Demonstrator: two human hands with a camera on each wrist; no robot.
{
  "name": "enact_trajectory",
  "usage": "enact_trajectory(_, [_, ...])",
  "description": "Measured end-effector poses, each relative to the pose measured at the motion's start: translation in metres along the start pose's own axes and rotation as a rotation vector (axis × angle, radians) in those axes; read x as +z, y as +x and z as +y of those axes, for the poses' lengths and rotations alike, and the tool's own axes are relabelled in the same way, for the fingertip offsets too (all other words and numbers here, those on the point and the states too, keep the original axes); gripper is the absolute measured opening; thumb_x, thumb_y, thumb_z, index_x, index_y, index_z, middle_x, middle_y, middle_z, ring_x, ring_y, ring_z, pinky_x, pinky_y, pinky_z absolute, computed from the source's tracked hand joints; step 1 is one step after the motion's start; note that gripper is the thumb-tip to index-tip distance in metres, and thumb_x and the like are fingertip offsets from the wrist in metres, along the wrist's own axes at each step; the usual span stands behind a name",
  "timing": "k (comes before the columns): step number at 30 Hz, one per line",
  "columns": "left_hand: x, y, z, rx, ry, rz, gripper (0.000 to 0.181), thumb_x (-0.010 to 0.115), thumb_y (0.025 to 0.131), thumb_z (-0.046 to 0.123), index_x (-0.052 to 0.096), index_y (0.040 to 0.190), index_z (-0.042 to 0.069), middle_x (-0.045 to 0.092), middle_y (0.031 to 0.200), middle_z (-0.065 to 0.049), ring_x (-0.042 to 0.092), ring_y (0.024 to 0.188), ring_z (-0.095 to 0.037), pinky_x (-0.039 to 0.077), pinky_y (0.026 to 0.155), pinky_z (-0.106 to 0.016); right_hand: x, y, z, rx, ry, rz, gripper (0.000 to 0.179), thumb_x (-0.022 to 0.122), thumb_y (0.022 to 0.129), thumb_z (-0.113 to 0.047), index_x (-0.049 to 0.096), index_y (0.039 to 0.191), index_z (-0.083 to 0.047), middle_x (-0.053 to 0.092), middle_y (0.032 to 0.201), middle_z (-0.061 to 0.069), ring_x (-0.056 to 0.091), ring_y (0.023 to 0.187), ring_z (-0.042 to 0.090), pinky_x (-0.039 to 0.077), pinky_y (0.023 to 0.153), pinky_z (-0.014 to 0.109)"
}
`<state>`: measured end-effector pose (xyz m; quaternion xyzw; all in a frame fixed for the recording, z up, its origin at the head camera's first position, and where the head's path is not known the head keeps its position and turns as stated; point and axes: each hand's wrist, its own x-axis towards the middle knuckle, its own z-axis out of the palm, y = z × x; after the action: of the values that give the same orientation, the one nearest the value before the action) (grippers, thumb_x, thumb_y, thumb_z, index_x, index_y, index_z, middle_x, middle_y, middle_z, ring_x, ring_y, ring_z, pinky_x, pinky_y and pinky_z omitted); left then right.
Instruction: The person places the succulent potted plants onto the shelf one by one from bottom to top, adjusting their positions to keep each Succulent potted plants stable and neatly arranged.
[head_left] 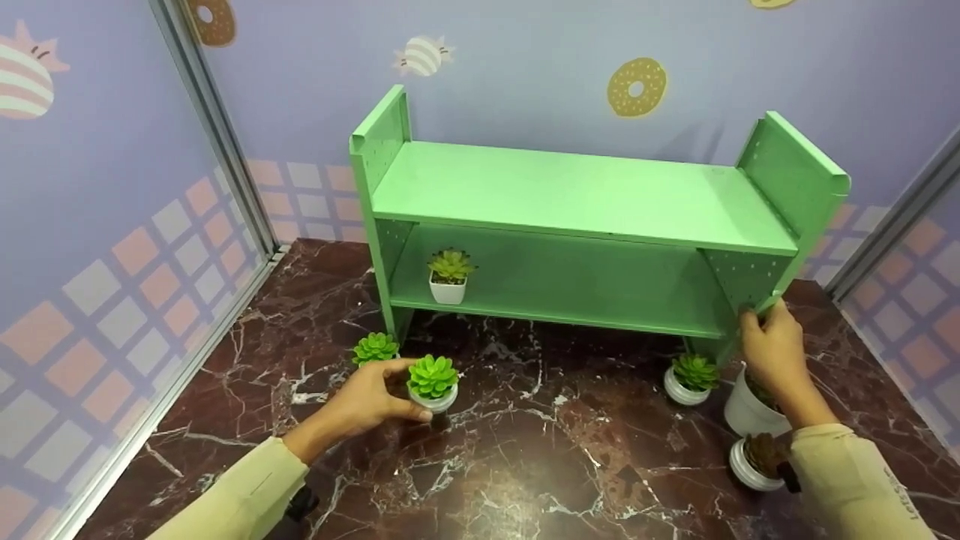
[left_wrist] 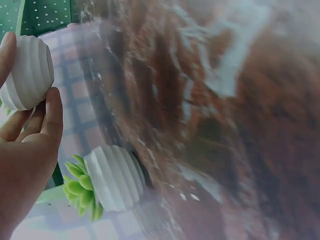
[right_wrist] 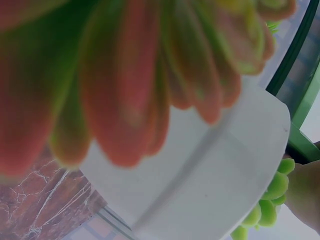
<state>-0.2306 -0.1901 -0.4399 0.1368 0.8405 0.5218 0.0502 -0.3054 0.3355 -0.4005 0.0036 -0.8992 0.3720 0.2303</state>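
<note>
My left hand [head_left: 364,397] pinches a small potted succulent [head_left: 433,377] between thumb and fingers, in front of the shelf's left leg. In the left wrist view its ribbed white pot [left_wrist: 30,72] sits between the fingertips, and the pot looks lifted off the marble surface. At the right, my right hand [head_left: 776,349] grips the front edge of the green shelf's [head_left: 570,191] side panel. Just behind the held plant stands another green succulent [head_left: 375,348], its ribbed pot [left_wrist: 117,177] showing in the left wrist view.
On the lower tier stands a succulent in a square white pot [head_left: 448,289]. Under my right forearm are a larger white pot [head_left: 746,409] and a dark-leaved succulent [head_left: 757,461]. A green succulent [head_left: 690,379] stands by the right leg. Patterned walls [head_left: 517,90] enclose the marble top [head_left: 525,450].
</note>
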Motion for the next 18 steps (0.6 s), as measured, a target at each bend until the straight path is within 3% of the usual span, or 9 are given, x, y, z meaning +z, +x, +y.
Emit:
enact_trajectory(4, [0.004, 0.002, 0.008, 0.009, -0.009, 0.006, 0.083, 0.092, 0.064, 0.019, 0.056, 0.136, -0.001, 0.063, 0.124, -0.012, 0.058, 0.111, -0.03, 0.036, 0.103, -0.051, -0.001, 0.001, 0.001, -0.002, 0.002, 0.0, 0.036, 0.04, 0.102, -0.02, 0.047, 0.117, 0.012, 0.057, 0.102, 0.033, 0.055, 0.088, 0.041, 0.043, 0.069, 0.049])
enact_trajectory(11, [0.011, 0.008, 0.02, 0.011, -0.077, 0.004, 0.082, 0.091, 0.065, 0.016, 0.054, 0.136, -0.002, 0.065, 0.121, -0.011, 0.063, 0.103, -0.025, 0.043, 0.097, -0.043, 0.0, 0.001, 0.0, -0.006, -0.017, 0.01, 0.033, 0.039, 0.103, -0.021, 0.048, 0.113, 0.008, 0.056, 0.091, 0.025, 0.052, 0.078, 0.035, 0.039, 0.065, 0.041])
enact_trajectory(18, [0.021, 0.016, 0.031, 0.027, -0.063, 0.046, 0.078, 0.091, 0.067, 0.017, 0.056, 0.134, -0.003, 0.066, 0.118, -0.01, 0.063, 0.102, -0.023, 0.046, 0.095, -0.041, -0.001, 0.0, 0.0, -0.007, -0.01, 0.003, 0.036, 0.039, 0.103, -0.023, 0.048, 0.118, 0.009, 0.058, 0.096, 0.027, 0.054, 0.08, 0.035, 0.041, 0.064, 0.039])
